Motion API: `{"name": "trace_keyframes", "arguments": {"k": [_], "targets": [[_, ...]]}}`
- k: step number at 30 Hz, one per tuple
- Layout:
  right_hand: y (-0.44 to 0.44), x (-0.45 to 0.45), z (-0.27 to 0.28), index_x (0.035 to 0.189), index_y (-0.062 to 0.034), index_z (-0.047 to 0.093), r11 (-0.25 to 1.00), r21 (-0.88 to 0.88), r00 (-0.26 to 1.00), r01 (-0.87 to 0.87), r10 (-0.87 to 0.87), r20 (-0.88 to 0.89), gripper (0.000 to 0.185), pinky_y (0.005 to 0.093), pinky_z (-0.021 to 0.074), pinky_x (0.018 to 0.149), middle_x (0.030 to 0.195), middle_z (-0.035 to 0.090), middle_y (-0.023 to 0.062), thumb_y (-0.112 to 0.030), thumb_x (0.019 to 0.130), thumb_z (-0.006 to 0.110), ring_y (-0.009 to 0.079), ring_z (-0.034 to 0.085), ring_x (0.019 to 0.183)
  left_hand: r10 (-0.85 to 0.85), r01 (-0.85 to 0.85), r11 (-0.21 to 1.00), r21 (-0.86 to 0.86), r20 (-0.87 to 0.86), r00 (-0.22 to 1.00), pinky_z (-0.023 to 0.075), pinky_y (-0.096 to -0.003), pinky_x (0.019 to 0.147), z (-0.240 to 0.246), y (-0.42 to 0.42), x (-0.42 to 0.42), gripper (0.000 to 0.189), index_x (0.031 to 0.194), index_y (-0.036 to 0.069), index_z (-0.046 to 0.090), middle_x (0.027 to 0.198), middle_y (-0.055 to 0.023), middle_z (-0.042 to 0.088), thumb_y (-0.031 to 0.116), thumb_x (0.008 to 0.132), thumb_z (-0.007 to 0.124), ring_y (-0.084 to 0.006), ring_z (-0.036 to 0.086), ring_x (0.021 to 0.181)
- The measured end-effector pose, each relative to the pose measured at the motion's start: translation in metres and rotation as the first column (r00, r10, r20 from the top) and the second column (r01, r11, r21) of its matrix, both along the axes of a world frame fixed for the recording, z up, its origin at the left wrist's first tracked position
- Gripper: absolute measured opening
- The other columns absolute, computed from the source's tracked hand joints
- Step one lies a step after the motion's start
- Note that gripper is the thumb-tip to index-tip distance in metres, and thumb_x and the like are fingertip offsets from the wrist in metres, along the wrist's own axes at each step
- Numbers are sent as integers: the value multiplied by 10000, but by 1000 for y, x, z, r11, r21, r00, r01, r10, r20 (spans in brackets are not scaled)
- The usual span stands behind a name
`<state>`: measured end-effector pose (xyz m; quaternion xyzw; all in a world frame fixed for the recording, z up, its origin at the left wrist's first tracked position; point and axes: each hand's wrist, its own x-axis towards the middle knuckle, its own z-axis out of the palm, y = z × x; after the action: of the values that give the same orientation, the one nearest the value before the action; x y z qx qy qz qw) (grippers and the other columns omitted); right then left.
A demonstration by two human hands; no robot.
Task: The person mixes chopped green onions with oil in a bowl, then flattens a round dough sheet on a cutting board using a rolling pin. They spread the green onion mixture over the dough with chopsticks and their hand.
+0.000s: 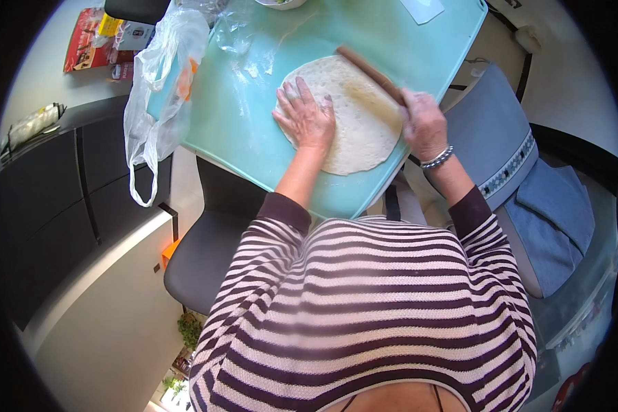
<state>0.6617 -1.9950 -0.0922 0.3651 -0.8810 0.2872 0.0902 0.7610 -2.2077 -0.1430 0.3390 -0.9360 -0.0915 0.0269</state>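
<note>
A large round sheet of dough lies flat near the corner of the light-blue tabletop. My left hand rests palm down on its left part, fingers spread, gripping nothing. At the right, my right hand is closed around one end of a brown wooden rolling pin. The pin slants up and left from that hand, along the dough's upper right edge. Its far end is free. White flour is smeared on the tabletop left of the dough.
A white plastic bag hangs over the table's left edge. A bowl and a white card or sheet are at the far side. A dark chair stands at lower left, a blue-grey chair with blue cloth at right.
</note>
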Motion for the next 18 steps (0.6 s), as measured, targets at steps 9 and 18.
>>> {"name": "trace_keyframes", "arguments": {"k": [9, 18], "targets": [[-2, -9, -26, 1171, -45, 594, 978, 175, 977, -116, 144, -155, 354, 340, 481, 716, 923, 575, 70, -179, 845, 629, 234, 571, 850, -514, 525, 851, -30, -253, 819, 182, -590, 1102, 16, 9, -41, 721, 1459, 25, 333, 1495, -209, 301, 413, 882, 523, -380, 213, 1412], [-17, -84, -32, 1191, -43, 564, 976, 190, 952, -109, 158, -262, 371, 355, 500, 733, 924, 576, 110, -188, 855, 623, 267, 573, 855, -483, 489, 872, -5, -159, 861, 151, -535, 1150, -1, 4, -188, 692, 1448, 14, 335, 1514, -187, 303, 440, 918, 468, -345, 222, 1427]]}}
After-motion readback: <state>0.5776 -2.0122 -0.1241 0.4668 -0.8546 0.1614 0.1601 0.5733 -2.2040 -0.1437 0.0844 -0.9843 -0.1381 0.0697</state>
